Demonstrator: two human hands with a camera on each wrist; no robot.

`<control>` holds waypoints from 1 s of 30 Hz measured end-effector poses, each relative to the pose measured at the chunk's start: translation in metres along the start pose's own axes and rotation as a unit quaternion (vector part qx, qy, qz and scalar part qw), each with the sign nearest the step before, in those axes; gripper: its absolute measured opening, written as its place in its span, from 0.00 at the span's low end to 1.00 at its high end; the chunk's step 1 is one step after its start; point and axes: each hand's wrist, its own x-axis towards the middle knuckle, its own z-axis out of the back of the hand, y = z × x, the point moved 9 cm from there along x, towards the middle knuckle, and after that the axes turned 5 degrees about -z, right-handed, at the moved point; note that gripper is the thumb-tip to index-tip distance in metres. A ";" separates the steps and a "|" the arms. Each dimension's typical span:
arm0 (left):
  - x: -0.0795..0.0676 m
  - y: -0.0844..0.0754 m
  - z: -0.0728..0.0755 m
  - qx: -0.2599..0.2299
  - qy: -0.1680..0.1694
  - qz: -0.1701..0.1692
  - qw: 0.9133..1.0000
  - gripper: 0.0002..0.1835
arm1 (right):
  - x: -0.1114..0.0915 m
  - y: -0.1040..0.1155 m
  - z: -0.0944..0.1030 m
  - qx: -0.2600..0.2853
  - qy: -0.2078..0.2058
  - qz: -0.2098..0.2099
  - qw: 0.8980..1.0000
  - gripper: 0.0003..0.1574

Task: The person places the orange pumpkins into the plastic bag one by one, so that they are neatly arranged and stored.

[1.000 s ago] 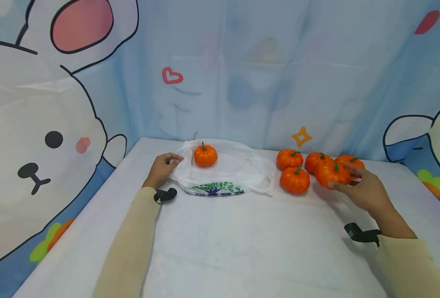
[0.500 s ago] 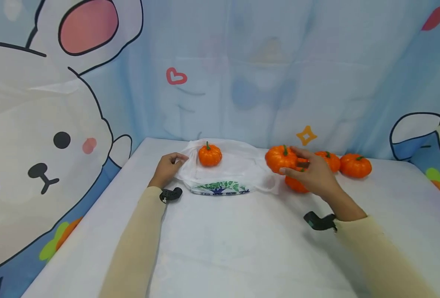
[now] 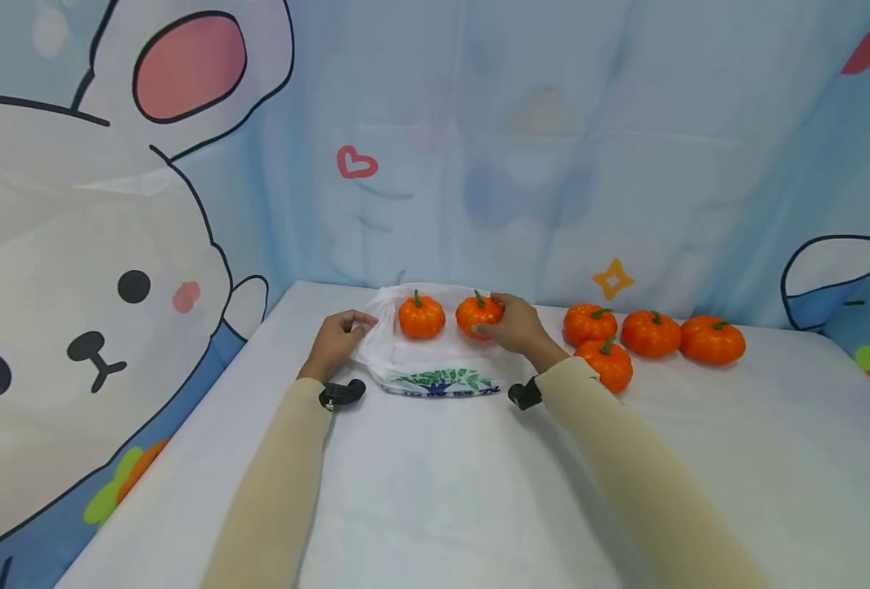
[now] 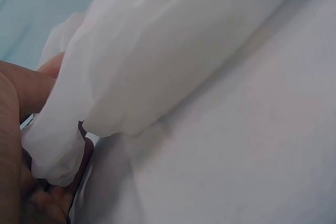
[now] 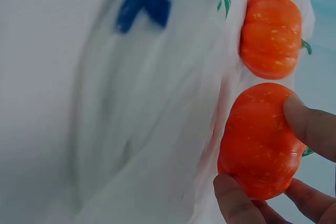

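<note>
Left hand (image 3: pixel 334 343) pinches (right hand (image 3: pixel 517 327) too)

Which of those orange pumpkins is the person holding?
The ribbed orange pumpkin on the right of the two at the white plastic bag: the right hand grips it, while no hand touches the other five pumpkins.

bag (image 4: pixel 142 66) seemingly hides part of the left hand (image 4: pixel 10 129)

From my head view, I see a pale blue fabric backdrop (image 3: pixel 420 90) hanging in soft folds behind a white table (image 3: pixel 435 491). A big white cartoon animal (image 3: pixel 74 262) fills its left side, while a red heart outline (image 3: pixel 357 163) and an orange star (image 3: pixel 613 280) dot the middle under soft light.
</note>
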 end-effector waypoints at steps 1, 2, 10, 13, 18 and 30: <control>0.000 0.000 0.000 -0.001 -0.002 0.000 1.000 0.12 | 0.003 0.003 -0.003 -0.002 -0.001 0.000 1.000 0.47; 0.000 0.001 -0.001 -0.001 -0.003 0.001 1.000 0.12 | 0.005 0.006 -0.005 -0.005 -0.002 0.000 1.000 0.47; 0.002 0.003 -0.003 0.021 0.003 0.009 1.000 0.11 | 0.013 0.021 -0.020 -0.004 -0.005 0.002 1.000 0.48; 0.000 0.001 -0.002 0.018 0.002 0.005 1.000 0.11 | 0.014 0.024 -0.023 -0.011 -0.005 0.005 1.000 0.48; 0.000 0.000 -0.002 0.020 -0.003 0.004 1.000 0.10 | 0.018 0.024 -0.024 -0.021 -0.008 0.007 1.000 0.48; 0.000 0.002 0.000 0.010 0.005 0.006 1.000 0.11 | -0.023 0.017 0.008 0.001 -0.027 0.061 0.998 0.45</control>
